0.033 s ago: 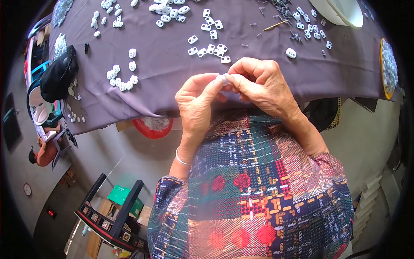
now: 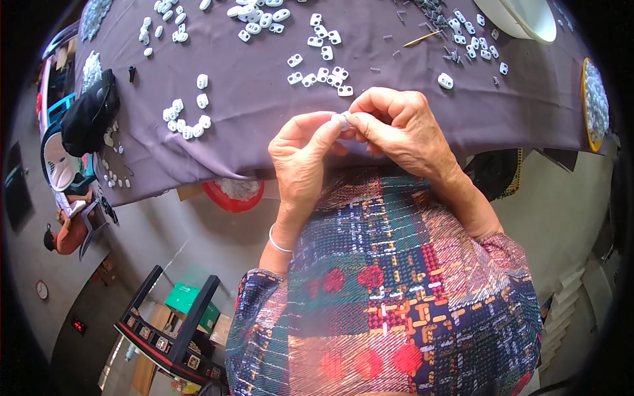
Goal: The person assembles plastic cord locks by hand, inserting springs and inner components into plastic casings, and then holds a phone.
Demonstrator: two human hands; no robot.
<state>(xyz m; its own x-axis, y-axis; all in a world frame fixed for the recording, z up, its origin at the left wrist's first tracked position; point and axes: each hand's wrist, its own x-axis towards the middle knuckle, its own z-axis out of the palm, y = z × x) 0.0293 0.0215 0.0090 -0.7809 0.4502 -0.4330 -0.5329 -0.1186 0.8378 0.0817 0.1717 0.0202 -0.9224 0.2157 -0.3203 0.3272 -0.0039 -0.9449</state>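
Just above the table's near edge, my left hand [image 2: 300, 146] and my right hand [image 2: 404, 129] meet at a small white plastic cord lock [image 2: 341, 121]. Thumb and forefinger of the left pinch it from one side, and the right fingertips press on it from the other. Fingers cover most of the piece. Beyond my hands lie white two-holed cord lock parts [image 2: 327, 54], loosely scattered. To the right is a single cord lock [image 2: 445, 81]. A curved row of white cord locks [image 2: 188, 132] sits on the left.
Small metal springs [image 2: 453, 58] and a thin wooden stick [image 2: 422, 38] lie at the far right, near a white bowl [image 2: 547, 26]. An orange-rimmed tray [image 2: 585, 99] of white pieces stands at the right edge. A black bag [image 2: 92, 115] is on the left; a red basin [image 2: 232, 206] is below the table edge.
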